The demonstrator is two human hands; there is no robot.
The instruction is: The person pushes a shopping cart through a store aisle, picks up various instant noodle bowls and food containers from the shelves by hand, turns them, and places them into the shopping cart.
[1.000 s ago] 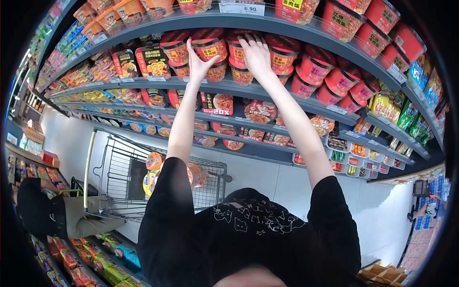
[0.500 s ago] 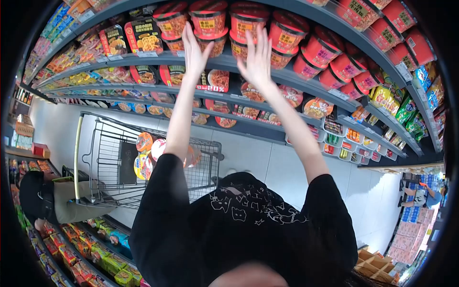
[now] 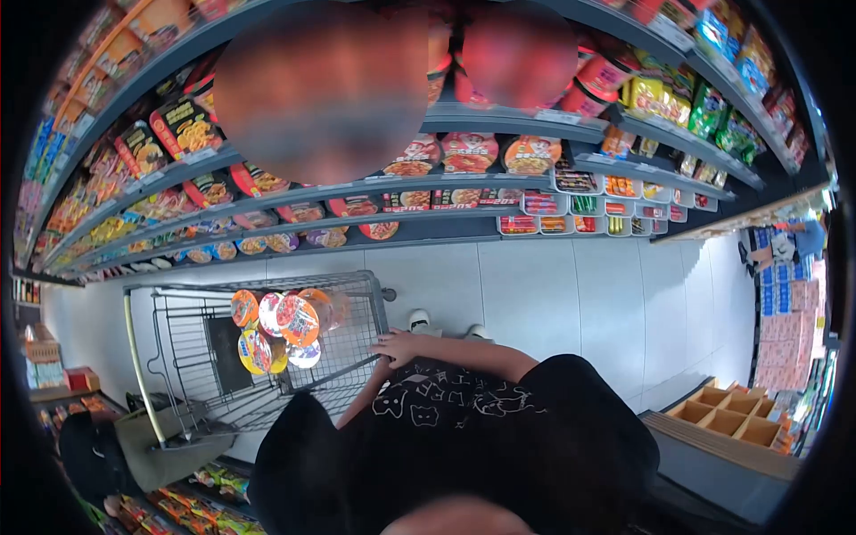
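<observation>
Both hands are low, at the near end of the metal shopping cart [image 3: 379, 303], in front of my torso. My right hand [image 3: 401, 346] reaches across from the right, its fingers closed over the cart's end rim. Beneath and against it is my left hand [image 3: 383, 366], mostly covered, so its fingers do not show. Inside the cart lie several round instant noodle tubs, among them an orange-lidded one [image 3: 298, 320] and a yellow one [image 3: 254, 351]. The cart's pale handle [image 3: 143, 366] is at the far left end.
Long shelves [image 3: 499, 214] of packaged food curve across the top, partly covered by two blurred patches. A crouching person [image 3: 98, 455] is at lower left beside another shelf. Another person [image 3: 807, 239] stands far right. A wooden divided box [image 3: 727, 412] is at lower right.
Both hands have come down from the red tubs on the upper shelf to the cart's end. The view has shifted, and the cart now appears lower.
</observation>
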